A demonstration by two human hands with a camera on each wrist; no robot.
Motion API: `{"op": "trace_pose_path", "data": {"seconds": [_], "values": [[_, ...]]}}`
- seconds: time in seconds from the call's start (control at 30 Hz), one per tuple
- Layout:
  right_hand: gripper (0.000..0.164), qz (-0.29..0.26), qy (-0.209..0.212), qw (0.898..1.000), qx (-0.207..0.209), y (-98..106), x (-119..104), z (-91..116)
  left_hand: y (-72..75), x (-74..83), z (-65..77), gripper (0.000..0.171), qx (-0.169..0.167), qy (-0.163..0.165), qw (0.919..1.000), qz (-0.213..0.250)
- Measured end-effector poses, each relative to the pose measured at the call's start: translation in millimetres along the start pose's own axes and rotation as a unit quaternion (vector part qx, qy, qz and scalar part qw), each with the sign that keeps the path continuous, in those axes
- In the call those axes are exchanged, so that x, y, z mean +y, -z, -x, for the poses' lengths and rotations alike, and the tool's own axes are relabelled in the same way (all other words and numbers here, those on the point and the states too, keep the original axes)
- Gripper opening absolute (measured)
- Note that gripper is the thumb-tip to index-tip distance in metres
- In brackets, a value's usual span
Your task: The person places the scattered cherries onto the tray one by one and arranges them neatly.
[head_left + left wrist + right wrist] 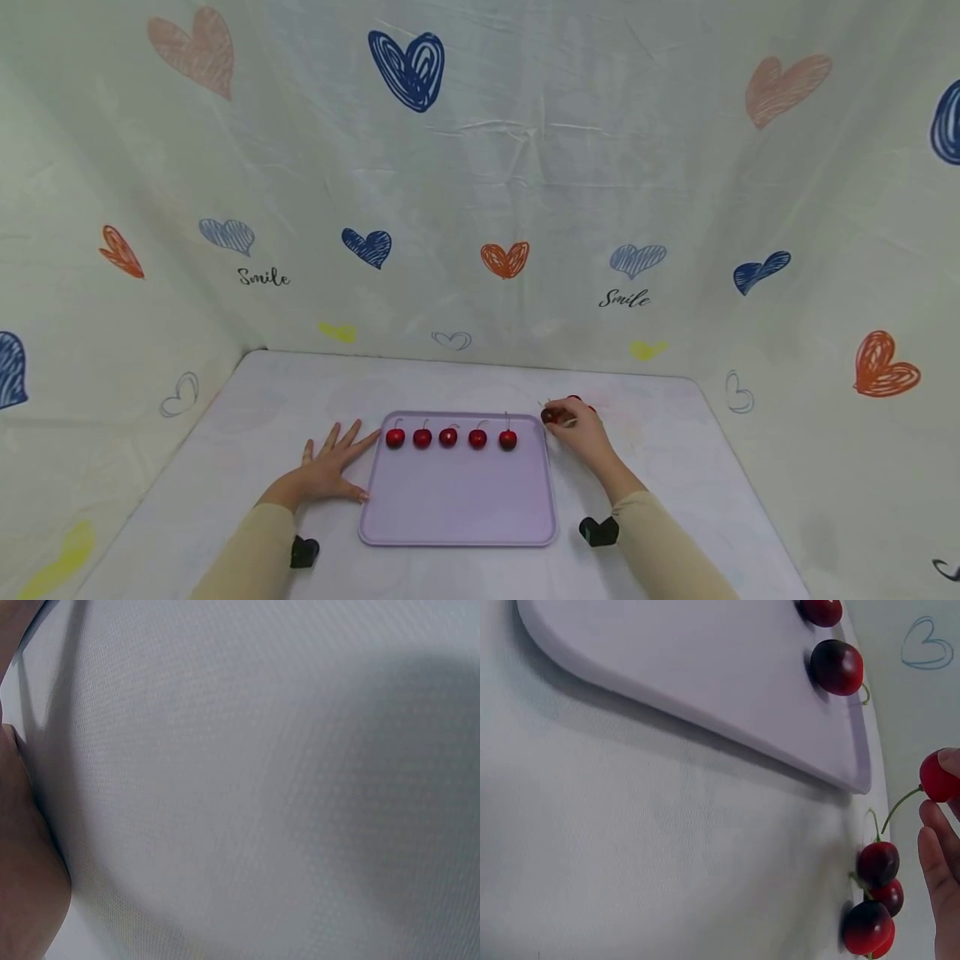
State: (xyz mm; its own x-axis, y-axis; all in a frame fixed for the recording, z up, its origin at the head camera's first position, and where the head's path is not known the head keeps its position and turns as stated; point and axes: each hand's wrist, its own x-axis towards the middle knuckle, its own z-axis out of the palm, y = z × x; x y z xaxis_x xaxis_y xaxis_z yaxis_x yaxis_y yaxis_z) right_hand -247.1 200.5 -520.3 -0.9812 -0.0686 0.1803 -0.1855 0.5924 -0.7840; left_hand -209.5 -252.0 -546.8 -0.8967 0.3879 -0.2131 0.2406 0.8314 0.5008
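Observation:
My right hand [581, 429] pinches a red cherry [936, 778] by its body, its green stem hanging free, just off the far right corner of a lilac tray [457, 508]. Close by that hand, several dark red cherries [877, 862] lie in a bunch on the white table. Five-finger spread shows on my left hand [326, 471], flat beside the tray's left edge, fingertips and thumb right at the rim. Along the tray's far side runs a row of several cherries [447, 437], stems mostly pointing away. The left wrist view holds mostly white cloth and part of the hand.
A white table [660, 467] carries the tray at its middle. Behind it hangs a pale curtain [480, 183] printed with hearts and "Smile". Dark wrist camera mounts [598, 532] sit at the inner side of both cuffs.

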Motion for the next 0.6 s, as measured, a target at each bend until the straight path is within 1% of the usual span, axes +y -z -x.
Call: {"op": "trace_pose_path", "data": {"seconds": [0.1, 0.27, 0.43, 0.57, 0.6], "values": [[0.032, -0.025, 0.002, 1.000, 0.008, 0, -6, 5, -0.4, 0.1, -0.8, 0.107, 0.002, 0.001, 1.0000, -0.007], [0.034, -0.072, -0.005, 0.997, 0.007, -4, -18, 13, -0.1, 0.6, -0.7, 0.107, 0.004, 0.001, 1.0000, -0.008], [0.035, -0.133, 0.019, 0.991, -0.005, -14, -24, 19, 1.2, 2.1, 0.6, 0.107, 0.002, 0.001, 1.0000, -0.005], [0.034, -0.162, 0.030, 0.986, -0.020, -23, -29, 25, 1.5, 2.4, 0.9, 0.107, -0.001, 0.002, 1.0000, -0.003], [0.034, -0.169, 0.032, 0.985, -0.023, -24, -34, 27, 1.5, 2.4, 0.9, 0.107, 0.001, 0.000, 1.0000, -0.001]]}}
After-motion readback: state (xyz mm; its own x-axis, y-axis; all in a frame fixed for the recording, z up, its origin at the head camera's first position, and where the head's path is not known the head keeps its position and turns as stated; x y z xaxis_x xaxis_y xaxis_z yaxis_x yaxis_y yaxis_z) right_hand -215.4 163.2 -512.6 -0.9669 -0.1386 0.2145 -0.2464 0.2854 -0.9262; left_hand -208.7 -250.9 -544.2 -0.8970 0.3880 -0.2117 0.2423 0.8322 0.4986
